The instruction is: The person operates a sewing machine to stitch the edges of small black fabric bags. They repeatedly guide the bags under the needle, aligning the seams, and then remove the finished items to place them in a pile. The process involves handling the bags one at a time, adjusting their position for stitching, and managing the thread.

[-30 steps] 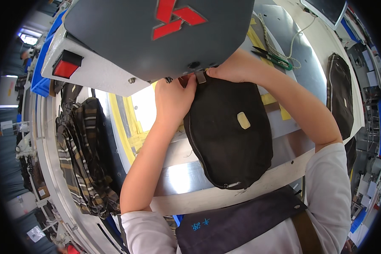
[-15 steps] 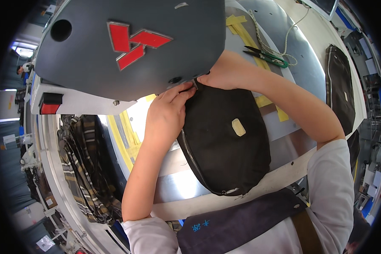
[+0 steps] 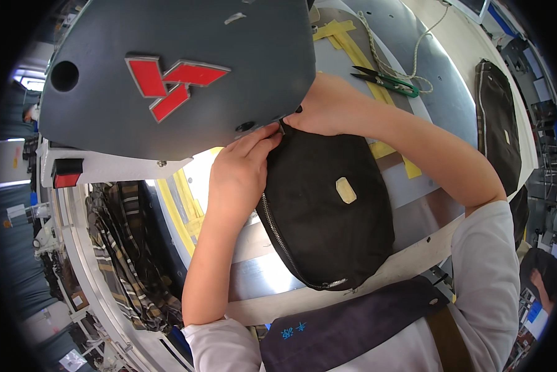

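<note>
Sewn-goods workshop — identified by the grey machine head (image 3: pixel 192 118) at 11 o'clock, green-handled snips (image 3: pixel 388 82) between 1 and 2 o'clock, and striped fabric (image 3: pixel 127 260) heaped at 8 o'clock.

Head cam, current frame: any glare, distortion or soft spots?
Head view: glare washes out part of the metal strip left of the bag; head view: fisheye blackens the corners and bows straight edges; head view: zipper teeth look sharp, far-left background softer.

Person's left hand (image 3: pixel 238 173) forward, fingers (image 3: pixel 254 137) close together. Right hand (image 3: pixel 325 110) just beside, partly hidden. Right elbow (image 3: pixel 486 191) bent wide.
</note>
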### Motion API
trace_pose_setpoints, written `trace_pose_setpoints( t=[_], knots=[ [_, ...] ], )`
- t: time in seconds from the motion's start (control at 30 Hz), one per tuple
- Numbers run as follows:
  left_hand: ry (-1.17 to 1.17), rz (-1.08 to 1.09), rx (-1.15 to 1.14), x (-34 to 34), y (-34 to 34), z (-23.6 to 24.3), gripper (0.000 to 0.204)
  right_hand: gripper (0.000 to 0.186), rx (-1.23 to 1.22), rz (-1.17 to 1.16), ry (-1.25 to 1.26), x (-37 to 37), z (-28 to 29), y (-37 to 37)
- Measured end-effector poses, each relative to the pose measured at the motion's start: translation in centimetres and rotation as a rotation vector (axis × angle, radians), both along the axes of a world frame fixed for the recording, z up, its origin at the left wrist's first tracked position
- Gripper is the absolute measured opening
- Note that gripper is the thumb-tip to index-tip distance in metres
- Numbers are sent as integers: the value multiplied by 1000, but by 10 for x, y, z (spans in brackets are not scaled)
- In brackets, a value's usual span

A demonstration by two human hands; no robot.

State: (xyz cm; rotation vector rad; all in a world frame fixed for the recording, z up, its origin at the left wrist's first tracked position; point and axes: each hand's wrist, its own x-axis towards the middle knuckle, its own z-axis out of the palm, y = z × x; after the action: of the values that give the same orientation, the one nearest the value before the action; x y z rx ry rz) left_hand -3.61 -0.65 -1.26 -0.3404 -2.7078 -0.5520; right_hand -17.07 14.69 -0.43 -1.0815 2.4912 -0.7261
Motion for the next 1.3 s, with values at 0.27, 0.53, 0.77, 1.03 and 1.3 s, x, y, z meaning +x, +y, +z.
trace_pose_setpoints(
  t=[0.27,0.53,0.77,1.03,1.3],
  knots=[
    [-31,11,-93,1,2,3,30,19,-28,38,103,-1,-10,-2],
    [-12,-14,-76,2,1,5,24,15,-90,49,66,-11,-19,-5],
    [-3,0,-123,4,6,5,30,20,-238,27,37,-3,-15,0],
    [-36,4,-121,5,7,8,32,19,-429,116,-69,-7,-17,6],
    [-61,2,-95,5,5,6,34,7,-337,289,594,5,-14,25]
  ],
)
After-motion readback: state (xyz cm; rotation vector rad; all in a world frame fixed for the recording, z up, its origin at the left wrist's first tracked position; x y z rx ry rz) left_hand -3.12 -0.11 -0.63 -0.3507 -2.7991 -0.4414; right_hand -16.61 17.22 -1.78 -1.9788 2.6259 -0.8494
